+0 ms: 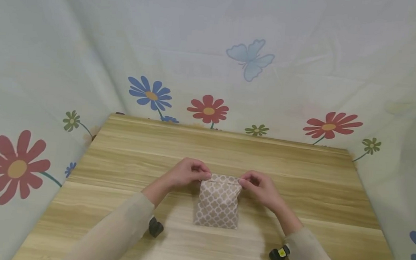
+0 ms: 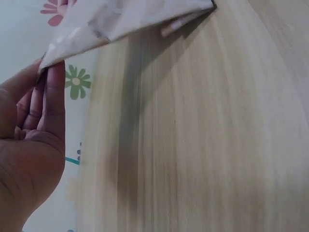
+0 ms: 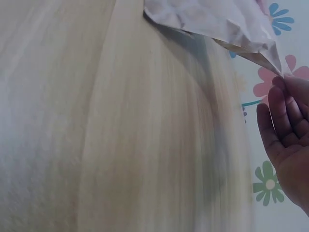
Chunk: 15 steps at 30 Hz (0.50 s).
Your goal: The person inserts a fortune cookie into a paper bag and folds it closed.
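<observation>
A small paper bag (image 1: 218, 205) with a beige and white lattice pattern is at the middle of the table, its top folded over in a narrow band. My left hand (image 1: 189, 173) pinches the left end of that fold between thumb and fingers. At the opposite end, my right hand (image 1: 260, 187) pinches the other top corner. The left wrist view shows the bag's side (image 2: 120, 21) slanting down from the left fingertips to the wood. In the right wrist view the crumpled bag side (image 3: 212, 21) runs up to the right thumb and fingers. What the bag contains is hidden.
The wooden table (image 1: 149, 142) has its back edge against a pale cloth (image 1: 186, 31) printed with flowers and a butterfly. Black wrist cameras are worn at the left cuff (image 1: 156, 227) and the right cuff (image 1: 279, 255).
</observation>
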Tool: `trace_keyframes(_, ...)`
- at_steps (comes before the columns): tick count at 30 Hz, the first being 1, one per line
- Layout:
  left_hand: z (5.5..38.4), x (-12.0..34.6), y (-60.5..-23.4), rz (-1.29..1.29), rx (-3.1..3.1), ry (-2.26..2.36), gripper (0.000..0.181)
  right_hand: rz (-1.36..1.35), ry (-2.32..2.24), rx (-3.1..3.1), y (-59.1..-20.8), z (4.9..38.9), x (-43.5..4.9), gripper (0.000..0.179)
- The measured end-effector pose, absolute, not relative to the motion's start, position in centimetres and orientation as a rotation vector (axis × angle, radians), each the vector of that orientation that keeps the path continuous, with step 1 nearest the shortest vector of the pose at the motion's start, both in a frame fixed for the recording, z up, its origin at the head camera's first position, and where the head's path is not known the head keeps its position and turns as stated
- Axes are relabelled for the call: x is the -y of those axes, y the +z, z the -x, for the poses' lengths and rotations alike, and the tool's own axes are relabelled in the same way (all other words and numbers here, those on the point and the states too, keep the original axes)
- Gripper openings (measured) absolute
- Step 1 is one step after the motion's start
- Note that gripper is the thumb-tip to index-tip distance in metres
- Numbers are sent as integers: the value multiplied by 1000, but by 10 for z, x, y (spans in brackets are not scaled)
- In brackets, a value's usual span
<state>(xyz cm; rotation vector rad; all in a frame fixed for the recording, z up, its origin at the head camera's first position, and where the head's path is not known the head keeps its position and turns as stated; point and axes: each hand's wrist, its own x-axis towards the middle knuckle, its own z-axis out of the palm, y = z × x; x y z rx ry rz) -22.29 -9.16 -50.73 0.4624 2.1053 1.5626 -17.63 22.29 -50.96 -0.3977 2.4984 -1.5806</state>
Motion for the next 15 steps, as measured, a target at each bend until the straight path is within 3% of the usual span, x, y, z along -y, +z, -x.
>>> trace_keyframes(15,234,77,-515,-449,-2363,1436,14,339,-1431,-2668,-515,187,-227,13)
